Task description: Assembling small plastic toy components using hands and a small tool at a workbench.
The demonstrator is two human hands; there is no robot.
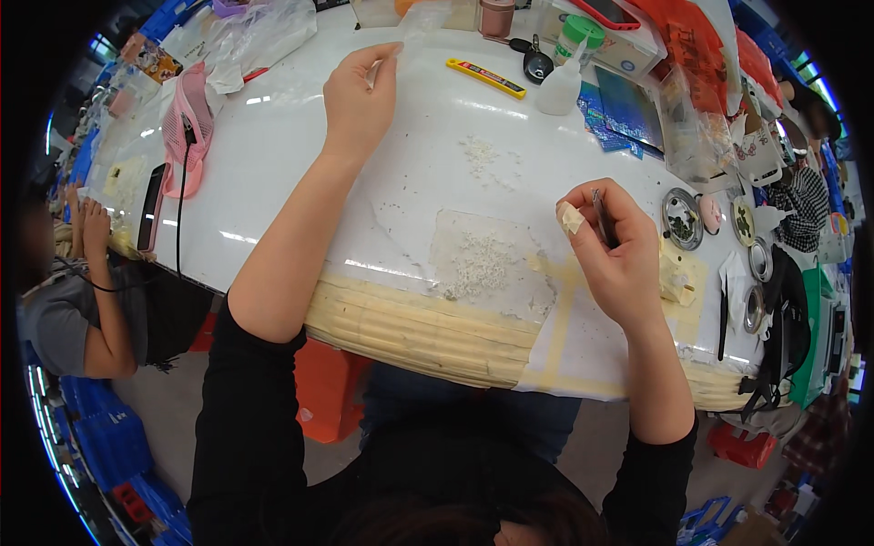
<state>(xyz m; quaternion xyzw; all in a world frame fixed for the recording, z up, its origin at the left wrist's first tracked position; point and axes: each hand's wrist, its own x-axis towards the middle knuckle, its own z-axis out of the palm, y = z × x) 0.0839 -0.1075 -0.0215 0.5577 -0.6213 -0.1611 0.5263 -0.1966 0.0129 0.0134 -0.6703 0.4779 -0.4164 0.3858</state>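
My left hand (357,105) is stretched toward the far side of the table, its thumb and fingers closed at the corner of a clear plastic bag (426,20). My right hand (621,250) is raised over the right part of the table, its fingers curled round metal tweezers (601,217). Beige tape wraps the tip of a digit on that hand. Between my arms, small white bits (482,262) lie heaped on a thin clear sheet (446,232). A looser scatter of white bits (482,155) is farther off.
A yellow cutter knife (487,78), a dropper bottle (559,89) and a green-lidded jar (583,35) are at the back. Round metal dishes (681,218) stand at right. Padded tape (428,332) covers the front edge. Another person (91,309) sits at left.
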